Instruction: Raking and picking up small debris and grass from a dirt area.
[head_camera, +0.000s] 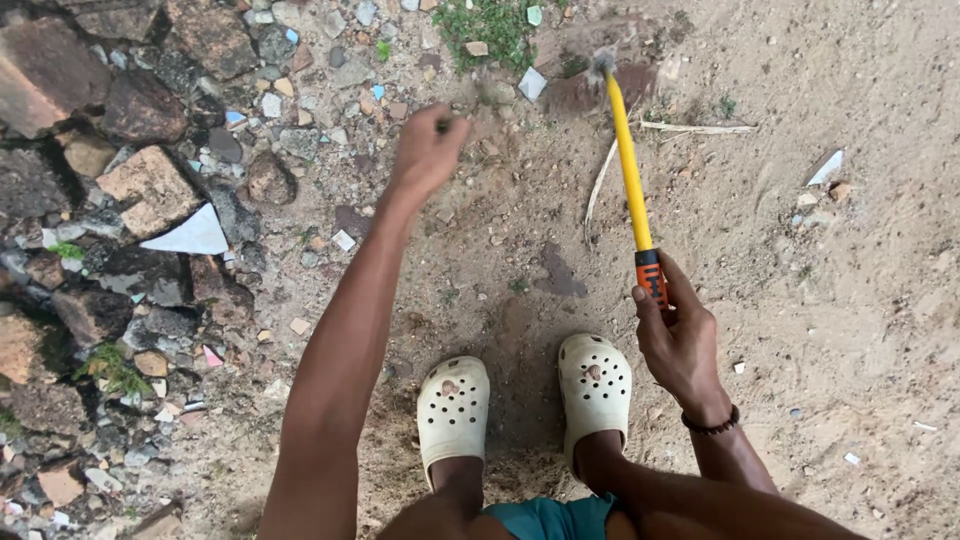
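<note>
My right hand (678, 335) grips the orange and black grip of a long yellow-handled hammer (630, 170). Its metal head, blurred, is at the ground far ahead, near a dark stone. My left hand (428, 150) is stretched forward with the fingers closed around a small dark object at its top; what it is I cannot tell. Below, my two feet in cream clogs (455, 405) stand on sandy dirt (800, 300).
A heap of broken stones and rubble (130, 180) with white tile shards (190, 235) fills the left side. A patch of green weeds (485, 25) grows at the top. Dry sticks (690, 127) lie to the right of the hammer.
</note>
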